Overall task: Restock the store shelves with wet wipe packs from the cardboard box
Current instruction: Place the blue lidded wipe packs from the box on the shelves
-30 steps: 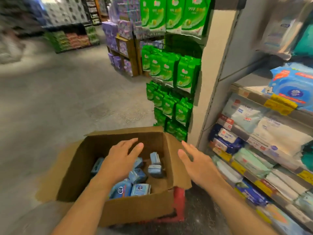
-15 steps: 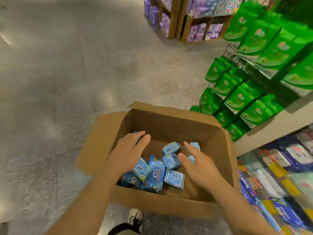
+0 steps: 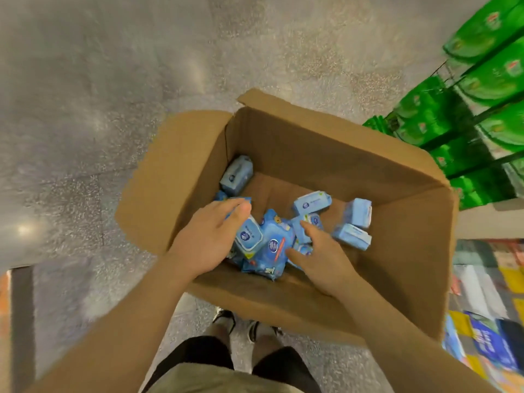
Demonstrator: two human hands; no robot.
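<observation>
An open cardboard box (image 3: 326,148) stands on the floor in front of me with several blue wet wipe packs (image 3: 272,245) lying loose on its bottom. Both my hands are down inside it. My left hand (image 3: 209,236) hovers over the left side of the pile, fingers stretched out, thumb against a light blue pack (image 3: 249,236). My right hand (image 3: 320,253) reaches in from the right, its fingers spread over the middle packs; the fingertips are partly hidden among them. Neither hand visibly holds a pack. More packs (image 3: 355,224) lie apart on the right, one (image 3: 236,174) in the far left corner.
Green packages (image 3: 465,120) hang on a rack at the upper right. Shelves with mixed wipe packs (image 3: 487,307) run along the right edge. Grey speckled floor (image 3: 85,109) spreads to the left and beyond. My shoes (image 3: 226,321) stand just behind the box.
My view has tilted from the shelves down onto the box. Both hands have dropped from above the box rim into it and now reach the pile of packs.
</observation>
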